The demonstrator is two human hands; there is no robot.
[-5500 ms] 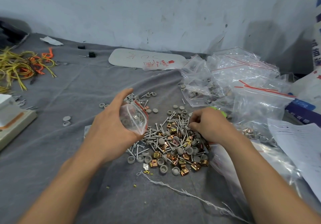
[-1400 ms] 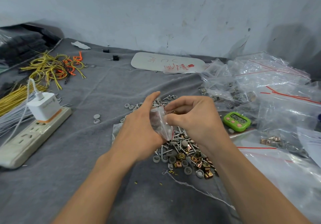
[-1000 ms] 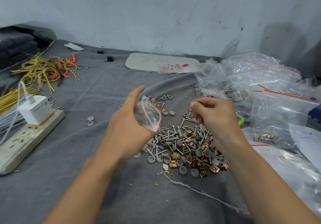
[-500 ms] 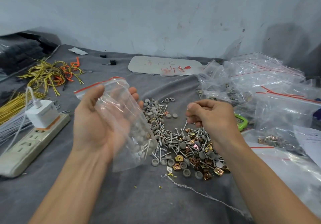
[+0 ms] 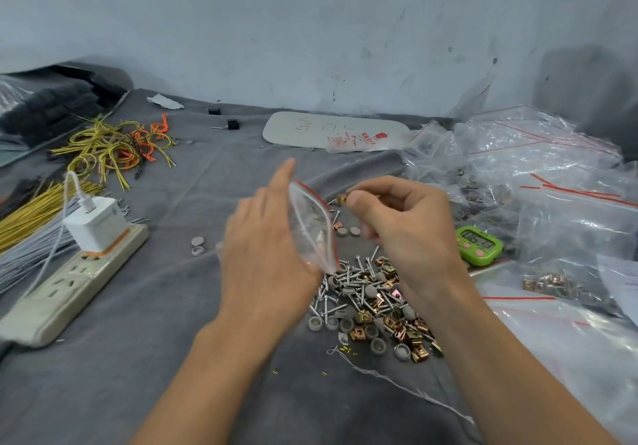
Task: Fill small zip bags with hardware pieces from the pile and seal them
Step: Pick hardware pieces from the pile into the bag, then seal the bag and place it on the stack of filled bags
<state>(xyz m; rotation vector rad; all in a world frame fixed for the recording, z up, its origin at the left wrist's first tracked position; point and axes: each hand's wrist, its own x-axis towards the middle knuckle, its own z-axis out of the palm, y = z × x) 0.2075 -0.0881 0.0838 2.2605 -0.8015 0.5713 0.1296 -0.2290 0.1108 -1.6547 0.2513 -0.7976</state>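
Left hand [image 5: 266,255] grips small zip bag [image 5: 312,227], mouth turned right, above hardware pile [image 5: 373,303] on counter [image 5: 155,324]. Right hand [image 5: 404,223] pinches brass clip [image 5: 341,199] just beside the mouth. Risk: narrow, floppy opening; clip may catch the rim and drop.

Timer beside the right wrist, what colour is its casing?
The timer is bright green, seen best in the head view.

The cloth [image 5: 138,375] is grey; the clear zip bag [image 5: 312,227] has a red stripe; screws [image 5: 348,277] silver, caps [image 5: 315,324] grey, clip nuts [image 5: 416,355] coppery; timer [image 5: 479,246] green; wires [image 5: 103,148] yellow-black striped.
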